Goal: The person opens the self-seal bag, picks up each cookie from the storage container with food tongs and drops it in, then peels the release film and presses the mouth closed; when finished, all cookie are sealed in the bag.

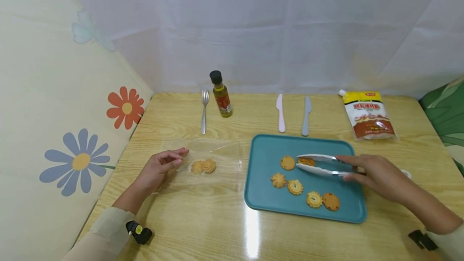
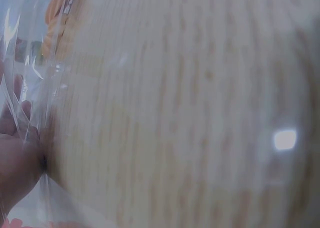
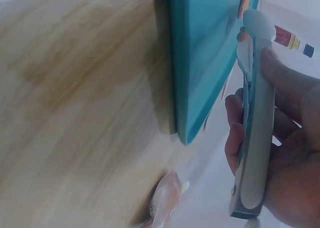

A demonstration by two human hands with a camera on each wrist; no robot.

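My right hand grips a pair of silver tongs with pale tips. The tips stand around a brown cookie on the teal tray. Close by lie a round cookie, a star-shaped cookie, two pale scalloped cookies and a darker cookie. On the left, a clear plastic container holds swirled cookies. My left hand is at its left side, fingers loosely bent; in the left wrist view clear plastic partly covers that hand.
Behind the container are a fork and an upright bottle with a black cap. A pink knife and a grey knife lie behind the tray. A spouted pouch rests at the back right.
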